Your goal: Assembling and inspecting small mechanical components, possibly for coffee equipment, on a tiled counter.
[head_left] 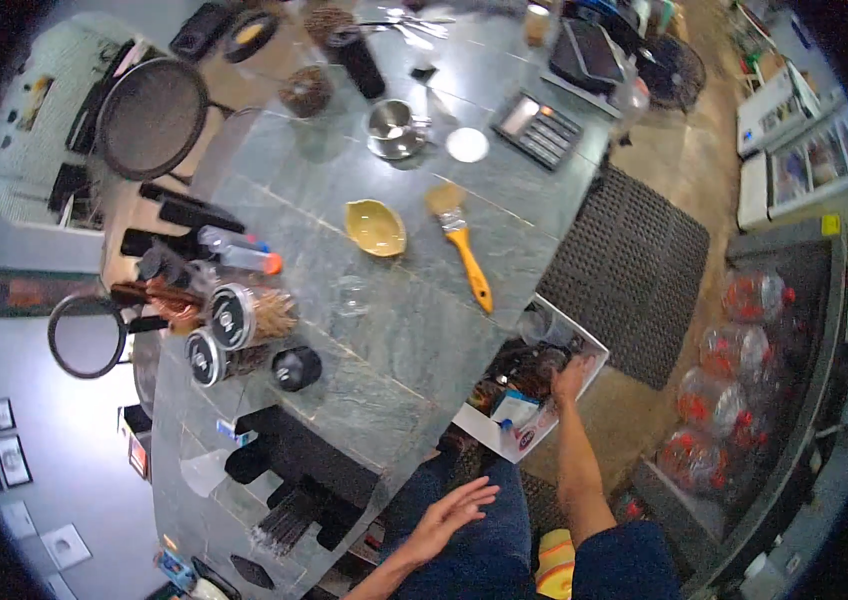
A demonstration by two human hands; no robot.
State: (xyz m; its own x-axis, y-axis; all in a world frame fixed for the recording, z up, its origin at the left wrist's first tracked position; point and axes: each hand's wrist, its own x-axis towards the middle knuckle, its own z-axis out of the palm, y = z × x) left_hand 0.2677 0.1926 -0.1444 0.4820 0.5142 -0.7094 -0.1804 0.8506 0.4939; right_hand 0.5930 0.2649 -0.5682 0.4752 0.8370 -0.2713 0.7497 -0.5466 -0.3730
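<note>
My right hand (572,376) reaches over the near wall of a white open box (540,428) at the table's right edge. Its fingers are among dark, jumbled contents and hard to make out, so I cannot tell whether they grip anything. Inside the box also lie a clear cup (536,324) and a small blue-and-white packet (514,408). My left hand (452,516) hovers above my lap, open and with nothing in it, its fingers stretched toward the box. On the table beyond lie a flat brush (460,242) with a yellow-orange handle and a pale yellow spouted bowl (376,228).
The grey stone-patterned table (384,330) carries a metal cup on a saucer (396,130), a calculator (538,130), and lidded jars (232,316) on the left. A black perforated mat (626,270) covers part of the floor. Large clear bottles (712,398) stand at the right.
</note>
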